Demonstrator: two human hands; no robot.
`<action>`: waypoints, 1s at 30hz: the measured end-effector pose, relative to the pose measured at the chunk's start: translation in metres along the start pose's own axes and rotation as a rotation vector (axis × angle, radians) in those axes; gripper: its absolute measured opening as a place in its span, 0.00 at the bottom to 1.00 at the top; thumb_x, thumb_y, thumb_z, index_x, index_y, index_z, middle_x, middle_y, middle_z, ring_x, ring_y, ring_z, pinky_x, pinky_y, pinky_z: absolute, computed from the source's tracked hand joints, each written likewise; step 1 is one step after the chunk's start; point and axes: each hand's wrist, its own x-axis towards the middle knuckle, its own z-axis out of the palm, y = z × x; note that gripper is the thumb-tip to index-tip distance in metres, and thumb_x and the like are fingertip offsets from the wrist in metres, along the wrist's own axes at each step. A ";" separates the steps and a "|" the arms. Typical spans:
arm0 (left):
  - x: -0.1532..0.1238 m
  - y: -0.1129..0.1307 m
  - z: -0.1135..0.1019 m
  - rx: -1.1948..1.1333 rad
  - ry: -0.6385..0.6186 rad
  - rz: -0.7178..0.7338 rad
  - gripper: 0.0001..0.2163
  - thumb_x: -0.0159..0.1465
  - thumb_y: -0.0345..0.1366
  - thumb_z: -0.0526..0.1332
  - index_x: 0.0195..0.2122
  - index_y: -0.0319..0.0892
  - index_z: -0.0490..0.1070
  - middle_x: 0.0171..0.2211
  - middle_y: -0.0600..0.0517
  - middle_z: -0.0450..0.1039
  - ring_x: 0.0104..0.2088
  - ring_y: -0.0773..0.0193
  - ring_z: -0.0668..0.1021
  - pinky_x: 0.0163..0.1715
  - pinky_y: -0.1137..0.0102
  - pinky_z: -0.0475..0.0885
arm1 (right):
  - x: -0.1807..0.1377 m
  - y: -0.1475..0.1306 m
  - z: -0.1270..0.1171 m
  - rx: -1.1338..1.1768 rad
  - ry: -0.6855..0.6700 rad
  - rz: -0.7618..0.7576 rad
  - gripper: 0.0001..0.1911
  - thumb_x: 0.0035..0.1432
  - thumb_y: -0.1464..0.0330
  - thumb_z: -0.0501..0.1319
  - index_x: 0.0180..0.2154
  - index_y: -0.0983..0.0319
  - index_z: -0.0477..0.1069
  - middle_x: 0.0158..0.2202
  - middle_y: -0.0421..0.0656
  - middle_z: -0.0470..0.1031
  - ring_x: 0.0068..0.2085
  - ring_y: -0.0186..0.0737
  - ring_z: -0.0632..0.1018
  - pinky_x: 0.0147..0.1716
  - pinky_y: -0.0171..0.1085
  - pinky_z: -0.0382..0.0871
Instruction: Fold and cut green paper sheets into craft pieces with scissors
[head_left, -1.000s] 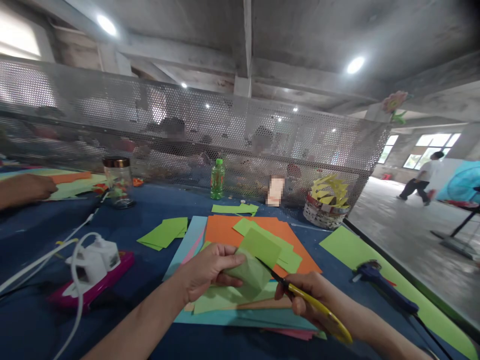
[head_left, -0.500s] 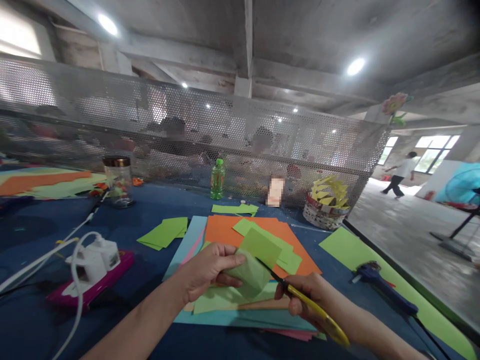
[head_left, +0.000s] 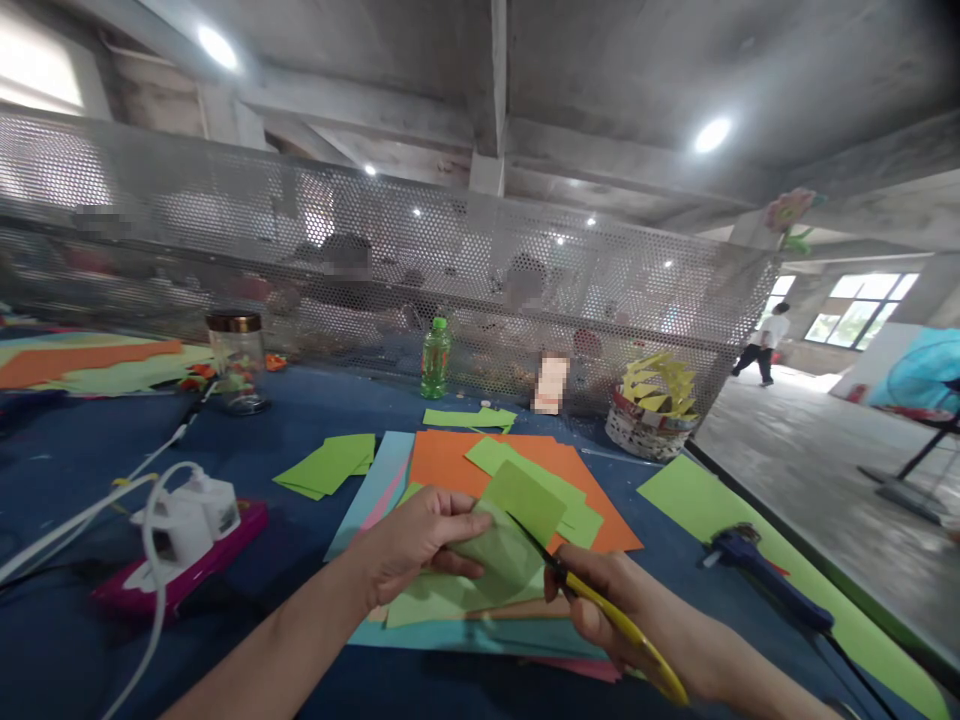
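Left hand (head_left: 420, 535) pinches green paper (head_left: 504, 550), bench (head_left: 322, 400) centre; right hand (head_left: 630, 588) grips yellow-handled scissors (head_left: 613, 614), blades against paper. Cut seems partway, rest likely uncut. Loose green pieces (head_left: 330, 467) at my ten o'clock.

Left hand (head_left: 431, 535) pinches at the left side of the green paper (head_left: 510, 560), left forearm (head_left: 300, 622) slanting in; and here's the right hand (head_left: 609, 590), fingers curled just right of the paper, right forearm (head_left: 739, 655) angled inward!
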 end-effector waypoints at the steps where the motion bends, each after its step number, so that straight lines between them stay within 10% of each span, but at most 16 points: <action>1: 0.000 0.000 0.000 0.004 -0.007 0.002 0.14 0.59 0.44 0.65 0.40 0.40 0.80 0.37 0.46 0.81 0.38 0.60 0.80 0.36 0.71 0.76 | 0.000 0.000 0.001 0.018 -0.009 0.009 0.26 0.64 0.47 0.46 0.40 0.62 0.67 0.26 0.38 0.63 0.25 0.32 0.63 0.23 0.30 0.57; 30: -0.002 0.002 0.002 0.002 -0.037 0.024 0.13 0.59 0.43 0.64 0.38 0.39 0.80 0.37 0.45 0.81 0.37 0.60 0.81 0.34 0.71 0.76 | 0.015 0.011 0.012 0.232 0.009 0.012 0.31 0.54 0.40 0.55 0.32 0.63 0.68 0.23 0.34 0.57 0.26 0.32 0.57 0.23 0.31 0.50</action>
